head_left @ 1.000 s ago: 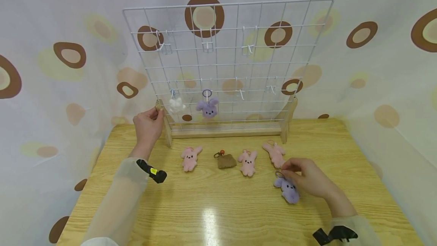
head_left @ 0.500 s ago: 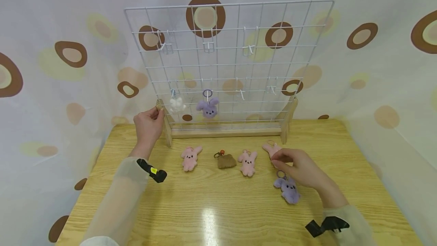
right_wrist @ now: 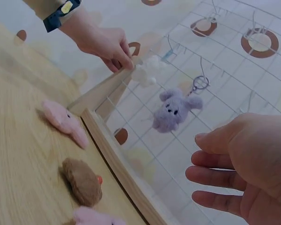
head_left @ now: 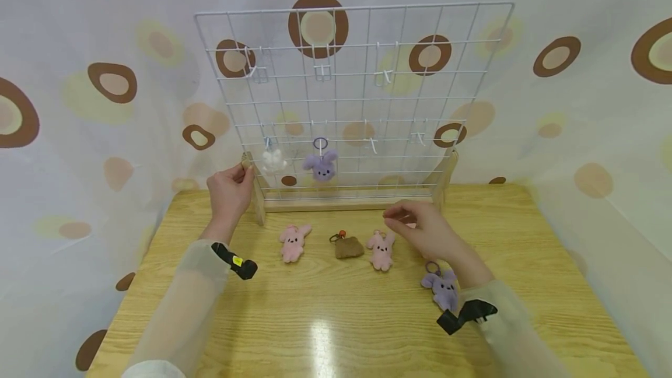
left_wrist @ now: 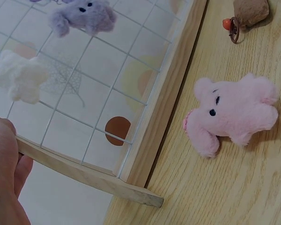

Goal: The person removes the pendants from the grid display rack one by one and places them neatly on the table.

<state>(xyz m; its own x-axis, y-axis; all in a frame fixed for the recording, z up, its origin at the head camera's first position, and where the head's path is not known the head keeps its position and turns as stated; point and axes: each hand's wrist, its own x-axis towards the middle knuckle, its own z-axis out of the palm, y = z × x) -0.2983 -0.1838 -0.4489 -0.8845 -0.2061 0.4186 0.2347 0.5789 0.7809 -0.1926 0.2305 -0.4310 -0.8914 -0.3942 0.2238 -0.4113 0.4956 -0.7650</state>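
Note:
At the left end of the wire grid rack (head_left: 349, 98), my left hand (head_left: 229, 194) pinches the top of the wooden upright (left_wrist: 84, 171). My right hand (head_left: 427, 229) hovers beside a pink plush rabbit keychain (head_left: 381, 251), its fingers loosely extended and nothing held, as the right wrist view shows. A purple plush keychain (head_left: 441, 289) lies below the right wrist, partly covered. On the rack's lower hooks hang a white plush charm (head_left: 273, 161) and a purple rabbit keychain (head_left: 321, 165). The rightmost pink plush is hidden behind my right hand.
Another pink plush rabbit (head_left: 294, 244) and a brown plush keychain (head_left: 349, 247) with a red bead lie on the wooden table (head_left: 294, 314) before the rack. Bare white hooks (head_left: 373, 143) stick out of the grid. A patterned curtain (head_left: 593, 121) stands behind.
My right hand has moved from the purple plush keychain on the table, up and leftward past the rightmost pink plush, toward the rack. My left hand keeps its hold on the upright.

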